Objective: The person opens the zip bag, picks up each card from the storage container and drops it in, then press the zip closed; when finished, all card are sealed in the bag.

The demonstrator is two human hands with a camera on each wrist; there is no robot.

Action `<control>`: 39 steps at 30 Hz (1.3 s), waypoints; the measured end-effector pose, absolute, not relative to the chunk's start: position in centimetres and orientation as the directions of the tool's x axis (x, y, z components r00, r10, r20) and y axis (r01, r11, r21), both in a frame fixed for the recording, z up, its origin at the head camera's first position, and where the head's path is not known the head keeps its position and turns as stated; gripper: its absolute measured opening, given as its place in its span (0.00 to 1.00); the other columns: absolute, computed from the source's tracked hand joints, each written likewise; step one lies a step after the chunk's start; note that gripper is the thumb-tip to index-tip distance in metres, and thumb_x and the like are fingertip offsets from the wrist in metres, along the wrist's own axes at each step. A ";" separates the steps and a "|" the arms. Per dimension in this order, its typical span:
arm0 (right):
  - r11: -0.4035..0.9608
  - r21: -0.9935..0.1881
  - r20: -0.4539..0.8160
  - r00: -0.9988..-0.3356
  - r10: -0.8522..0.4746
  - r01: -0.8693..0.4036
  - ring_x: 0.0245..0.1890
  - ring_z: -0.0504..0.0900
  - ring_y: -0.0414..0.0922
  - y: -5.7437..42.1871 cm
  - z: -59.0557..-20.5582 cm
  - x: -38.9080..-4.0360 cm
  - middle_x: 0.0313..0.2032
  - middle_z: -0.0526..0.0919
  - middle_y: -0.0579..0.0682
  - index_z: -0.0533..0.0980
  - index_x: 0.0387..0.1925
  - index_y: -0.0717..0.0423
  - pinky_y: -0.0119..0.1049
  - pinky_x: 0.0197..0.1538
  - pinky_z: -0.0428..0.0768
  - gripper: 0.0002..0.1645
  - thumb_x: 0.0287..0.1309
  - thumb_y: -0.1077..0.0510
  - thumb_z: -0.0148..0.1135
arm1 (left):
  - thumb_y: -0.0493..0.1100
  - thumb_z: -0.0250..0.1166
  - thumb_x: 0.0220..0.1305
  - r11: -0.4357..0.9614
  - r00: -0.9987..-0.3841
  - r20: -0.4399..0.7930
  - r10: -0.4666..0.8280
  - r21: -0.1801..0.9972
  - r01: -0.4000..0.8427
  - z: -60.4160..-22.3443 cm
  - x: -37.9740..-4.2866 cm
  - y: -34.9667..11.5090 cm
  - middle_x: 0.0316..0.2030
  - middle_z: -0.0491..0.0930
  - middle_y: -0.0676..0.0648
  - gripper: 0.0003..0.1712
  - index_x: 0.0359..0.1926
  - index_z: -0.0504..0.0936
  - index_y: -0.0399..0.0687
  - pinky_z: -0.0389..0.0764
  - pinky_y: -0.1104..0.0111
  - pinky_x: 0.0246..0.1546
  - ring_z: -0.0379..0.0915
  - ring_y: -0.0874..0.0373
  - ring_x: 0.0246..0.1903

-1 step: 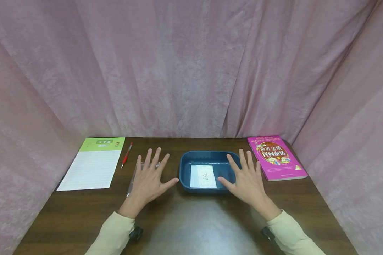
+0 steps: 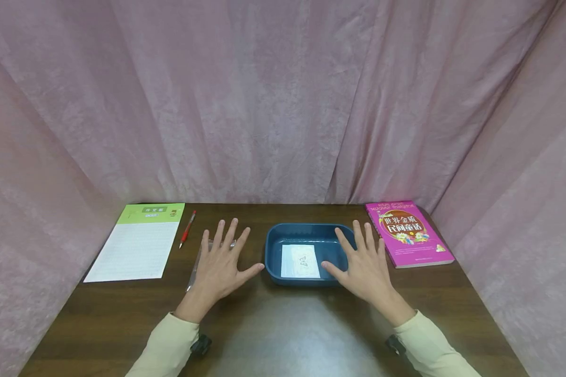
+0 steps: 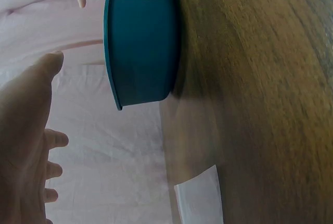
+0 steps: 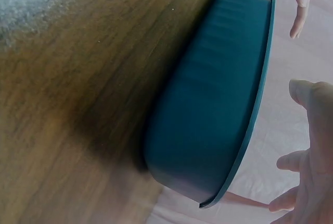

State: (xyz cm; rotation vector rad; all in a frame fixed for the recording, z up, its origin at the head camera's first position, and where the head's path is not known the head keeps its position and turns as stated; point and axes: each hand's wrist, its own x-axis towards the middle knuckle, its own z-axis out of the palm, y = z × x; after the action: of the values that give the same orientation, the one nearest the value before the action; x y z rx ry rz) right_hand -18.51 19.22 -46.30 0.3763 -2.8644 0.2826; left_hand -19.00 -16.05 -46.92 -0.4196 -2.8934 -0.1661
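Blue tray: [image 2: 273, 230] sits on the brown table [image 2: 283, 340] between the hands; at 3 o'clock from the left hand [image 2: 217, 269], at 9 o'clock from the right hand [image 2: 369, 269].
White packet: [image 2: 300, 261] lies flat inside the tray, toward 8 o'clock of its floor; butterfly-like line drawing on it, fine detail too small to read.
Left hand state: fingers straight and fanned wide, holds nothing; thumb tip near the tray rim, gap visible in left wrist view.
Right hand state: same wide spread, grips nothing; thumb and index finger over the tray's 3 o'clock end in head view, right wrist view shows them apart from the rim.
Clear flat item: [image 2: 193, 276] under the left hand in head view, mostly covered, only edges show; can't tell what it is.
Pale sheet: [image 3: 202, 200] cut off at frame bottom in left wrist view; can't tell if same item.
Tray's hidden part: 2-to-3 o'clock end, behind right fingers.
Wrist views: both sideways, hands cropped at frame edge.
Pose: left fingers aim at 1 o'clock, right at 11, thumbs inward; forearms in pale sleeves [image 2: 167, 343] cut off below.
Red pen: [image 2: 186, 231] 10 to 11 o'clock from left hand.
Writing pad: [image 2: 139, 248] beyond pen, 9 to 10 o'clock.
Magenta book: [image 2: 417, 251] 2 o'clock from right hand.
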 end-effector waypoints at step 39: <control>0.863 -0.249 0.201 -0.895 -0.399 -0.440 0.81 0.44 0.57 12.3 -45.4 -20.1 0.80 0.50 0.55 0.59 0.79 0.43 0.66 0.74 0.52 0.55 0.61 0.18 0.48 | 0.74 0.57 0.65 0.916 -0.898 0.323 0.298 0.167 0.365 -47.7 -19.4 -23.0 0.76 0.60 0.39 0.49 0.74 0.68 0.46 0.52 0.40 0.72 0.50 0.38 0.76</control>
State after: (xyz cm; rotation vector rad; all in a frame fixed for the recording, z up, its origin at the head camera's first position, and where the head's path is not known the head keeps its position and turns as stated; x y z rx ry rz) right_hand -20.07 12.28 -45.35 0.6549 -2.8935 0.4370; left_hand -19.35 -23.03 -47.73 -0.4930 -2.7844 -0.3232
